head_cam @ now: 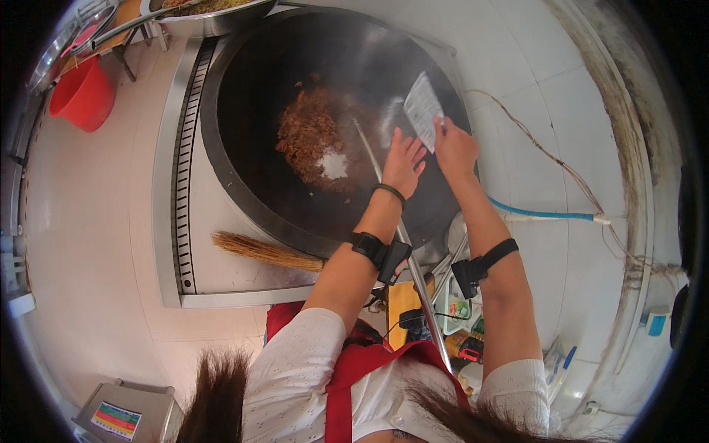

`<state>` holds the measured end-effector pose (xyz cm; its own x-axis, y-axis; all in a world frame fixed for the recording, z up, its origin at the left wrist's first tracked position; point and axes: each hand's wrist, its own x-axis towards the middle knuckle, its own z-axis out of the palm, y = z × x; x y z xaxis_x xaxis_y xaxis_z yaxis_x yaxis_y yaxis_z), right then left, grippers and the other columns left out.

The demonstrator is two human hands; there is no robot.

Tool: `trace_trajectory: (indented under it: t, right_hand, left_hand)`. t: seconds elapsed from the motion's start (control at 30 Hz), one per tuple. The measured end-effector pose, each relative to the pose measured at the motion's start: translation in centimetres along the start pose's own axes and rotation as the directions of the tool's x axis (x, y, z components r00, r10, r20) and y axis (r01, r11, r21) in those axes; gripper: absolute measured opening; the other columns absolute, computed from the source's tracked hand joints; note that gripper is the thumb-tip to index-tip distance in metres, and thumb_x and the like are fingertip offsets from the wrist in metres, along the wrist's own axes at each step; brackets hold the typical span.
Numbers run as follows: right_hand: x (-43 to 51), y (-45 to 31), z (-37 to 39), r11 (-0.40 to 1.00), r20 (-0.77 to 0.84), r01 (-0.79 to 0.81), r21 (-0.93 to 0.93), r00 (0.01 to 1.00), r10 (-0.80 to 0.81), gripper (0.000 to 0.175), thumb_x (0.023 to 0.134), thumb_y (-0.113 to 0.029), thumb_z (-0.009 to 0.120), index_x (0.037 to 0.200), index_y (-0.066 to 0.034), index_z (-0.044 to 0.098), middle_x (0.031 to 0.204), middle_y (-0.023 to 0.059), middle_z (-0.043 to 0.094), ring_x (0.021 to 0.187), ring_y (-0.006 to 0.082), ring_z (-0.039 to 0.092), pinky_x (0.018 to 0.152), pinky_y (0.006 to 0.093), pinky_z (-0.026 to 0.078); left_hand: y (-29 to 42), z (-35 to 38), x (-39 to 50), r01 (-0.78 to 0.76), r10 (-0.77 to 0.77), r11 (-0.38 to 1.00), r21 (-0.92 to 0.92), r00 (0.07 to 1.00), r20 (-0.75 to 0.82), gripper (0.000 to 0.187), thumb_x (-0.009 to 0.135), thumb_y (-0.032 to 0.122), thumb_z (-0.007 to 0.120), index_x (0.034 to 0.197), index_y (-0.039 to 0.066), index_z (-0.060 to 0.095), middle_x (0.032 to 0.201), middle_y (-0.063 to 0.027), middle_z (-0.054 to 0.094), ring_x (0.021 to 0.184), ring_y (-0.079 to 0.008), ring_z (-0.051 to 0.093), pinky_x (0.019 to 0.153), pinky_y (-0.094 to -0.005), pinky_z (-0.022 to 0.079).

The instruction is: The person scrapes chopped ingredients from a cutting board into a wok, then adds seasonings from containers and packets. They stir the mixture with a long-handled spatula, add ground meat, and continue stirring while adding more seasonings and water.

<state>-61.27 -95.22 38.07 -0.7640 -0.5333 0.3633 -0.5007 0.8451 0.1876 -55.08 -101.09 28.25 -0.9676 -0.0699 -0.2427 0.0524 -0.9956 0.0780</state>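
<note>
My right hand [457,148] grips the lower corner of a printed plastic packet [423,108], held tilted over the right side of a large black wok [243,183]. Just left of the packet is my left hand [403,169], its fingers spread and holding nothing. Browned, crumbly food [307,133] lies heaped in the wok, with a small pile of white powder [333,164] on its near side. A long metal handle [370,145] slants out of the wok and passes beneath my left forearm; what its far end joins is unclear.
A straw wok brush [266,252] lies on the steel stove top [221,277] against the near rim. A metal basin of food [213,21] stands at the back left. Beyond the stove is a red bucket [83,97]. A blue hose [540,214] runs along the right wall.
</note>
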Motion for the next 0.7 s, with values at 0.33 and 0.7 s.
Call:
trace_trajectory:
  t: [0.33, 0.7]
  right_hand:
    - [-2.0, 1.2, -0.3, 0.997, 0.152, -0.071, 0.038, 0.986, 0.064, 0.031, 0.094, -0.036, 0.05, 0.093, -0.0088, 0.066, 0.08, 0.0182, 0.068, 0.077, 0.0391, 0.067, 0.069, 0.0495, 0.051]
    - [-5.9, 4.3, -0.4, 0.976, 0.267, -0.156, 0.149, 0.957, 0.112, 0.035, 0.093, -0.038, 0.051, 0.097, -0.0069, 0.066, 0.083, 0.0183, 0.069, 0.079, 0.0389, 0.067, 0.075, 0.0488, 0.052]
  left_hand:
    - [-0.8, 0.0, -1.3, -0.005, 0.006, 0.995, 0.095, 1.0, -0.01, 0.089, 0.092, 0.066, 0.039, 0.151, 0.003, 0.019, 0.153, -0.0103, 0.03, 0.134, -0.0233, 0.034, 0.109, -0.0357, 0.024]
    - [-2.6, 1.0, -3.3, 0.004, -0.003, 0.972, 0.234, 1.0, -0.006, 0.096, 0.086, 0.068, 0.051, 0.15, 0.003, 0.021, 0.15, -0.0122, 0.033, 0.13, -0.0224, 0.037, 0.104, -0.0362, 0.031]
